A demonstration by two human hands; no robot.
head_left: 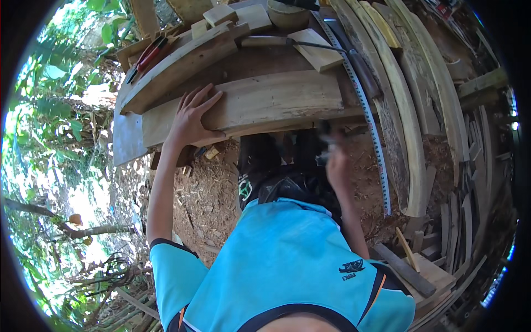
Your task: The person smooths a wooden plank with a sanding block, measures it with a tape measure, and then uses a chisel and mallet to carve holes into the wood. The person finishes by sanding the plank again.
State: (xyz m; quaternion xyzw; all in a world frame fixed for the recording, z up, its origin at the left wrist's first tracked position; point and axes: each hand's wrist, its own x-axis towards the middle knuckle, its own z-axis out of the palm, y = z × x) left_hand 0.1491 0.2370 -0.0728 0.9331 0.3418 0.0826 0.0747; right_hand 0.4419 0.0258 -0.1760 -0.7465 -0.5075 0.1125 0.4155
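My left hand [194,116] lies with spread fingers on the left part of a broad wooden plank [276,99], its thumb at the near edge. The plank lies across the bench in front of me. Beyond the near right edge of the plank, my right hand [338,166] is closed and smeared by motion. A greyish blurred thing [331,138] shows at its fingers; its kind cannot be made out. A second, thicker wooden piece [180,69] lies behind the plank, with red-handled pliers [148,58] next to it.
A metal ruler [369,113] runs along the right side, beside a dark-handled tool [362,74]. Several long rough boards [406,110] lie further right. Small wood blocks [251,17] sit at the back. Scrap wood [406,271] lies at lower right; plants fill the left.
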